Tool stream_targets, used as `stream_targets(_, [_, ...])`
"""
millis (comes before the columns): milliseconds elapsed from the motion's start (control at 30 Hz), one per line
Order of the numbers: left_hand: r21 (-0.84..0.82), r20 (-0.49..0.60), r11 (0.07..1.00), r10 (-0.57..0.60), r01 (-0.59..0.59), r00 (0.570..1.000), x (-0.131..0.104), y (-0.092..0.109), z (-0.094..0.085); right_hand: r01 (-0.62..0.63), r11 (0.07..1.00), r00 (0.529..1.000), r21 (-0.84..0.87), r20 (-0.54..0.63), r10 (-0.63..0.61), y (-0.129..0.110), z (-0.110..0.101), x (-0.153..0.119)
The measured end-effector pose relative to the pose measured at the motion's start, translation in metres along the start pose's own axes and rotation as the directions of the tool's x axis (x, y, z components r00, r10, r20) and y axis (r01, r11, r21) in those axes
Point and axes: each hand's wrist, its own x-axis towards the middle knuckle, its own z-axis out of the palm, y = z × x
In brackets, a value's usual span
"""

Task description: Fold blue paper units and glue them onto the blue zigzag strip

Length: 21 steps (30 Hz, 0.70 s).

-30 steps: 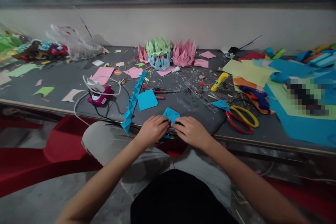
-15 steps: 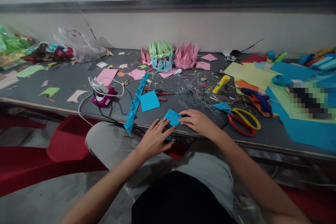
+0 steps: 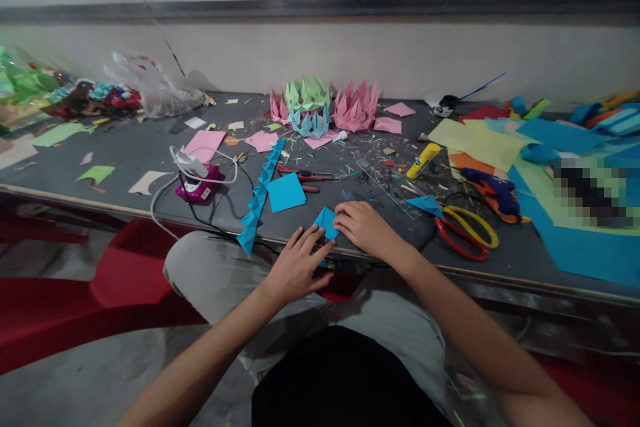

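A small folded piece of blue paper point(image 3: 326, 221) lies near the table's front edge, partly covered by both hands. On its left corner rest the spread fingertips of my left hand point(image 3: 299, 263), with the thumb apart and below. My right hand point(image 3: 369, 228) has its fingers bent together over the paper's right side, pressing a corner inward; the fingertips partly hide it. Just behind lies a stack of square blue paper point(image 3: 287, 192). A zigzag strip of folded blue paper point(image 3: 258, 200) stretches beside the stack, its near end over the table edge. Another folded blue piece point(image 3: 425, 204) sits to the right.
Red-and-yellow-handled scissors point(image 3: 465, 233), a glue stick point(image 3: 423, 160) and a blue glue gun point(image 3: 493, 190) lie at right, near large coloured sheets point(image 3: 585, 250). A purple power adapter point(image 3: 200, 185) with cables stands left. Folded paper crowns point(image 3: 356, 107) are at the back.
My right hand has moved slightly left and over the paper, bringing its right corner inward. The left hand stays almost in place on the paper.
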Motion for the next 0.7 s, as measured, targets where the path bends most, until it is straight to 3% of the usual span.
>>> stream_targets(200, [0.017, 0.001, 0.999, -0.051, 0.051, 0.999, 0.000, 0.006, 0.005, -0.010, 0.999, 0.999, -0.052, -0.047, 0.007, -0.004, 0.002, -0.003])
stream_targets(433, [0.054, -0.023, 0.991, -0.123, 0.125, 0.992, 0.004, 0.016, 0.009, 0.055, 0.998, 0.986, -0.008, -0.158, -0.056, -0.018, 0.009, -0.026])
stream_targets(700, [0.038, -0.026, 0.987, -0.155, 0.156, 0.988, 0.005, 0.019, 0.007, -0.112, 0.994, 0.983, -0.001, -0.148, 0.111, -0.022, 0.007, -0.029])
